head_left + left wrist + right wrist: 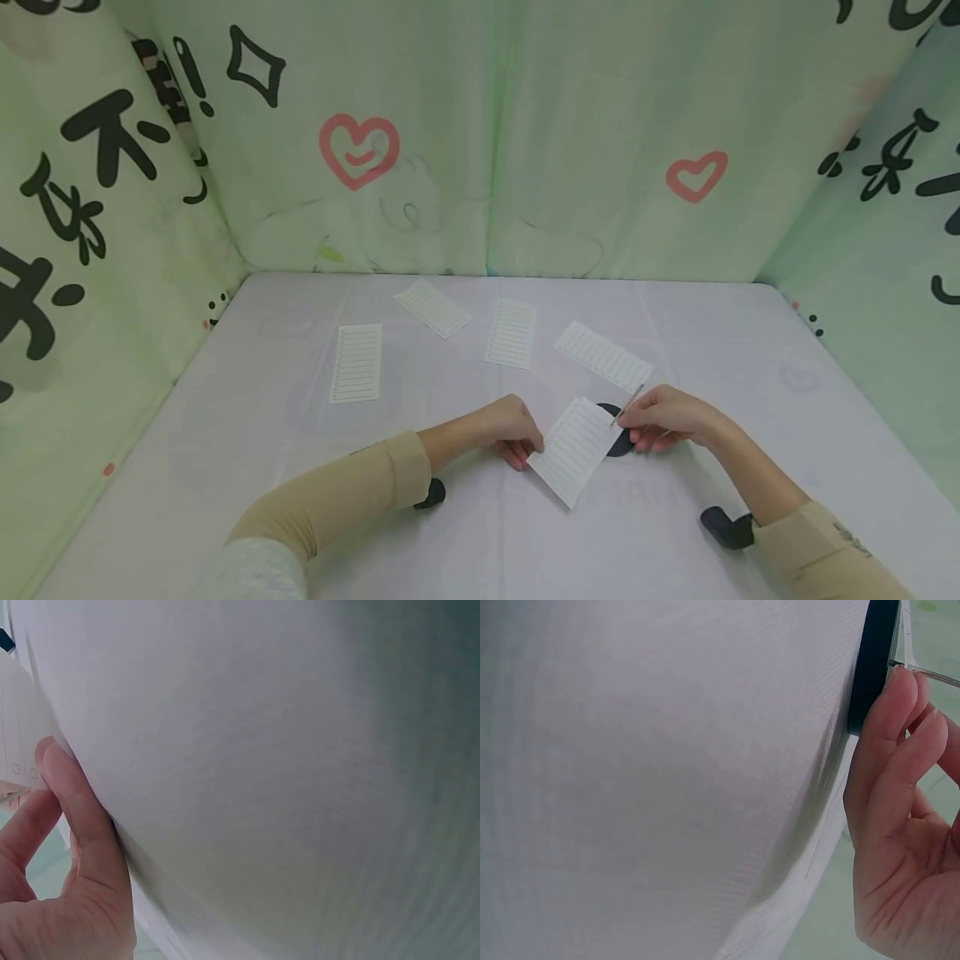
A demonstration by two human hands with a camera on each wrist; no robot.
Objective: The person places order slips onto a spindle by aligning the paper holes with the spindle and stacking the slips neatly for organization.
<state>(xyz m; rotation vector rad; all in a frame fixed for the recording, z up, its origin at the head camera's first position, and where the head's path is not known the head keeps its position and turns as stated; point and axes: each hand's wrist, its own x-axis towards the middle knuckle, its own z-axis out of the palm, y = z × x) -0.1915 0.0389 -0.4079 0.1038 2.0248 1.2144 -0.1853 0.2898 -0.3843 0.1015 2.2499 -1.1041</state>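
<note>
- Left hand, left of the disc: thumb and finger pinch a corner of the held sheet. A hard pull there could crease or tear it, as the hold is on one small corner.
- Right hand, at the disc's right edge: fingertips pinch a thin rod. So slender a grip could let it roll or slip, and a slip could prick a finger.
- The sheet slants up to the disc and partly hides it; whether they touch, I cannot tell. The rod's end meets the sheet's edge on the disc side; pushed too hard, it may bend or rip the paper.
- The disc sits on the worktop; a nudge from the right fingers, just beside it, might slide it.
- Beyond the disc lies a loose slip, near enough for a knuckle to sweep it.
- Three more slips, and, lie farther left of the disc, likelier to shift if the cloth is tugged.
</note>
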